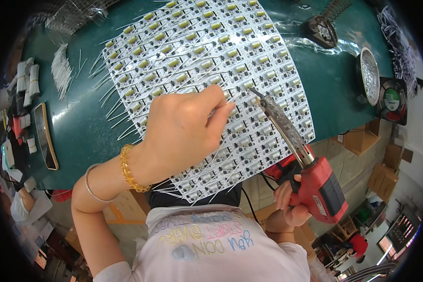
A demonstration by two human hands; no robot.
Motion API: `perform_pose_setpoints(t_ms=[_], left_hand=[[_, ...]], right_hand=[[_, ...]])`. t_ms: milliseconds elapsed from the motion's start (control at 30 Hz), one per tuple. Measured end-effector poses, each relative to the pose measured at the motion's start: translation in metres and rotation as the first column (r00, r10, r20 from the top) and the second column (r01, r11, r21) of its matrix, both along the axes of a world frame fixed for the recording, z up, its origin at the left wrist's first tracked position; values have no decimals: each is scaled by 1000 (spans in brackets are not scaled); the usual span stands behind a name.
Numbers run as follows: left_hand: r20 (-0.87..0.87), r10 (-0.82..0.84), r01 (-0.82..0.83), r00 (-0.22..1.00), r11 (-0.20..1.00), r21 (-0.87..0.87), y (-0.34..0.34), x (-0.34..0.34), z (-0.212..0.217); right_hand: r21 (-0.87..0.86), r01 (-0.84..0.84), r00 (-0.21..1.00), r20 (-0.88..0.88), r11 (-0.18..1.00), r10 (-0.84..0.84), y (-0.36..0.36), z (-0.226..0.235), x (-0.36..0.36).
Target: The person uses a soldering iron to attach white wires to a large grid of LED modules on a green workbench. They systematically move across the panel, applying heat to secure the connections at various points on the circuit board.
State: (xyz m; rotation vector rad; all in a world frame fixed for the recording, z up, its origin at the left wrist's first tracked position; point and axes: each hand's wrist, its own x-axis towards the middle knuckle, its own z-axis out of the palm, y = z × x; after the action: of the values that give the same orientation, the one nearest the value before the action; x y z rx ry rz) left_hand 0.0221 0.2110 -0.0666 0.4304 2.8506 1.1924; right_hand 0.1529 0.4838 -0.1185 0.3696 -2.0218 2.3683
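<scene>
Head view: the left grip (185,124) pinches a thin white wire (234,94), with white boards (256,120) under it. The right grip (290,207) holds a red soldering iron (300,149).

The board (249,56), a white panel with rows of small circuits and yellowish cylinders, lies slightly askew. Thin white wires (119,115) jut past its left edge. The red-and-black iron (311,163) slants from near right, tip over the board.

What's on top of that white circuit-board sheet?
Rows of yellowish cylindrical components cover the sheet, plus thin white wires, many sticking past its left edge. The left grip covers part; what sits there is hidden.
</scene>
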Motion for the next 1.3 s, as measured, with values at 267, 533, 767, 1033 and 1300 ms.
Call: perform_pose_setpoints(t_ms=[267,533,767,1033,1300], left_hand=[[48,71,-76,996,990,121,-17,3,25],[60,3,-9,998,994,109,1,-2,2],[-68,35,-34,997,999,19,7,4,-7],[-88,14,-13,996,1000,13,6,2,-6],[-100,-4,6,995,1000,17,7,2,-7]], right_hand=[[156,283,940,151,946,-306,-18,22,15],[160,228,955,154,960,-253,-21,32,11],[160,169,963,183,973,-197,-10,22,24],[238,170,957,192,956,-218,1,12,33],[-99,-124,987,-119,987,112,12,-14,6]])
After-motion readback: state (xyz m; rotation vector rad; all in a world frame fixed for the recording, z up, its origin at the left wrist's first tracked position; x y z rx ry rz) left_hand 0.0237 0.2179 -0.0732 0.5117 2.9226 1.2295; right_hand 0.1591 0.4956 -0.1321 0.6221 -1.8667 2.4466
